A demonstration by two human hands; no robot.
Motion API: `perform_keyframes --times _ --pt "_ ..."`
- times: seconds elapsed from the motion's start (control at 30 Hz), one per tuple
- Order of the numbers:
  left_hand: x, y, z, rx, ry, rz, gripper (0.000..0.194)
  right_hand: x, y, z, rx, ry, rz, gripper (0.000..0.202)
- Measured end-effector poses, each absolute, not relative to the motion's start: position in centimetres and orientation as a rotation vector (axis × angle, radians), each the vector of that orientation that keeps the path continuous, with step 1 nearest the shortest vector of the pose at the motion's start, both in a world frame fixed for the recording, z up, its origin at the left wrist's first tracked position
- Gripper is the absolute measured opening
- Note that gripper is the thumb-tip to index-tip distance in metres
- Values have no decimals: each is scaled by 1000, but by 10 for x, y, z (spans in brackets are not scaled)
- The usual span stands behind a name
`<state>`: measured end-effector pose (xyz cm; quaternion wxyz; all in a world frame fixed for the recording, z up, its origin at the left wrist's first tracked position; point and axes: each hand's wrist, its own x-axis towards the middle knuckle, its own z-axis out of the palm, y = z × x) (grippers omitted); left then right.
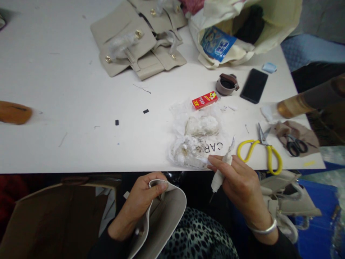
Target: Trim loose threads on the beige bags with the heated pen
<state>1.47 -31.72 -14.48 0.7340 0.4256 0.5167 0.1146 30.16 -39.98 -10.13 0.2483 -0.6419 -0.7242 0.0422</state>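
In the head view my left hand (146, 191) is closed on the rim of a beige bag (169, 216), its thumb inside the opening, low in front of the table edge. My right hand (239, 181) grips a pointed tool (223, 172) wrapped in white material, with a metal tip pointing up and a thin spike at its lower end. The index finger reaches the edge of a stained white wad (188, 151) in clear plastic. Behind that wad lies a second whitish lump (202, 126). Yellow-handled scissors (261, 148) rest open to the right of my hand.
Several beige bags (126, 36) lie at the back of the white table (67, 90). A cream tote (285, 21), phone (254, 86), red box (205, 100), brown lid (226, 85), bottle (302, 102) and small black scissors (297, 145) are to the right. A cardboard box (54, 219) stands below left.
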Motion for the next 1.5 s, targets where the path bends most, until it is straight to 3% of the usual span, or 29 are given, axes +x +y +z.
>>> perform_keyframes --times 1.13,1.33,1.5 --pt "17 -315 -139 916 1145 248 33 298 -400 -108 -1733 -1905 42 44" --pt "16 -316 -139 921 1145 248 33 303 -401 -122 -1745 -1527 436 24" --pt "16 -316 -140 935 1164 242 33 316 -389 -137 -1597 -1282 546 24"
